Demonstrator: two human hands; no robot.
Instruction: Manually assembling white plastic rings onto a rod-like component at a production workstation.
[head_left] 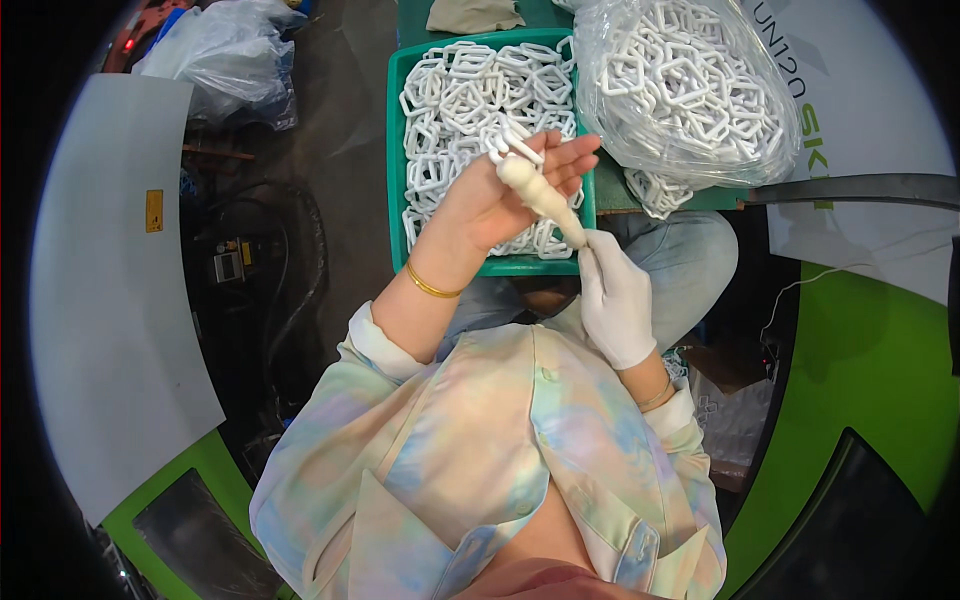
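My bare left hand, with a gold bangle at its wrist, is raised over a green tray of white plastic chain links. Its fingers are half bent and point up and right. Across it lies a cream, lumpy piece that looks soft, thick at the upper end and tapering downward; whether it wraps a finger I cannot tell. A few white links show at its thick end, against my left fingers. My right hand, in a white glove, pinches the thin lower end between its fingertips.
A clear plastic bag full of white links stands right of the tray. Grey and green machine panels flank both sides. A dark curved bar reaches in from the right. Bagged items and cables are at left.
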